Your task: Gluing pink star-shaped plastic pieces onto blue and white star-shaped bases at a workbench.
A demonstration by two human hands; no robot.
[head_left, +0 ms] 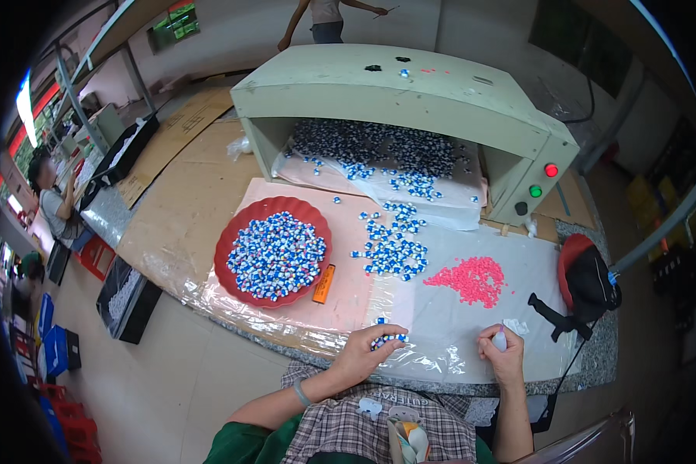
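Note:
My left hand (356, 357) is closed around several small blue-and-white pieces (389, 339), which show between its thumb and fingers. My right hand (506, 362) grips a small pale bottle-like tool (499, 340) with a pinkish-purple tip; its exact kind is hard to tell. Beyond the right hand lies a spread of tiny pink pieces (475, 282) on the plastic sheet. Loose blue-and-white pieces (394, 247) are scattered past the left hand. To their left stands a red scalloped bowl (223, 267) full of the same pieces, with an orange rectangular object (324, 284) beside it.
A pale green machine (394, 97) with a wide opening stands at the table's back, many pieces inside. Red and green buttons (551, 169) are on its right side. A black bag (591, 278) sits at the right edge. People work at far left; another person stands behind the machine.

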